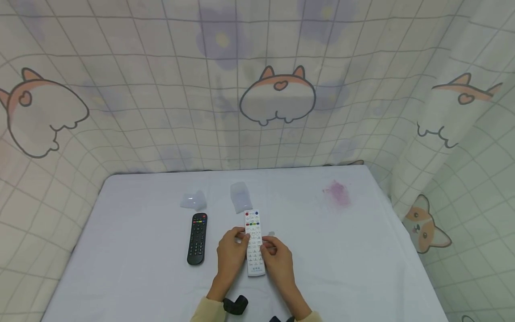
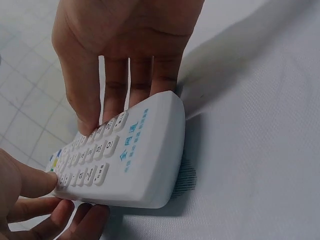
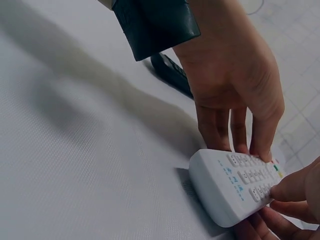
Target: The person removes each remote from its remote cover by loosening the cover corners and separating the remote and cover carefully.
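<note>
Hands, left (image 1: 231, 248) and right (image 1: 277, 259), curl fingers round white remote (image 1: 254, 241); black remote (image 1: 197, 238) lies at 9 o'clock on bench (image 1: 362, 250).

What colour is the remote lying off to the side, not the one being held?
Black, with a few coloured buttons near its top; the head view shows it best.
</note>
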A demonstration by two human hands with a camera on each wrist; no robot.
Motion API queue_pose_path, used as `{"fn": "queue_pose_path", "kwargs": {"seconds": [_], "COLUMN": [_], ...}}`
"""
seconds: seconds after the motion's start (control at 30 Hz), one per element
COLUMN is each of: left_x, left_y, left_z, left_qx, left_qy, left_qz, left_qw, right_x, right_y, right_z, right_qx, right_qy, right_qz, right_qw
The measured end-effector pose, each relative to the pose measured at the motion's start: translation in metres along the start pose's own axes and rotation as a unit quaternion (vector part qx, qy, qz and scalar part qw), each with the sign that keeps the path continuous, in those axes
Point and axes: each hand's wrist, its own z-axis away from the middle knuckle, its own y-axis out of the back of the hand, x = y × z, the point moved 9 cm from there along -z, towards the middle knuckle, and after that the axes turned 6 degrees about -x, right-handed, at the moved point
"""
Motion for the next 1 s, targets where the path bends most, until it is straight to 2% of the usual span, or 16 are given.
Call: {"fn": "queue_pose_path", "kwargs": {"seconds": [0.43, 1.0], "left_x": [0.0022, -0.0016], "left_y": [0.0008, -0.0038], "left_z": [-0.0034, -0.0055], "left_qx": [0.024, 0.026], "left_qy": [-0.009, -0.013], "left_qz": [-0.040, -0.056], "left_qw": [0.9989, 0.9980], "right_x": [-0.0073, -0.0039], "right_y": [-0.0009, -0.0033], "right_z": [-0.0033, -0.0088], "right_qx": [0.014, 0.013], "right_qy": [0.013, 0.011], "right_qz": [0.043, 0.077], "right_qw": [0.999, 0.997]}}
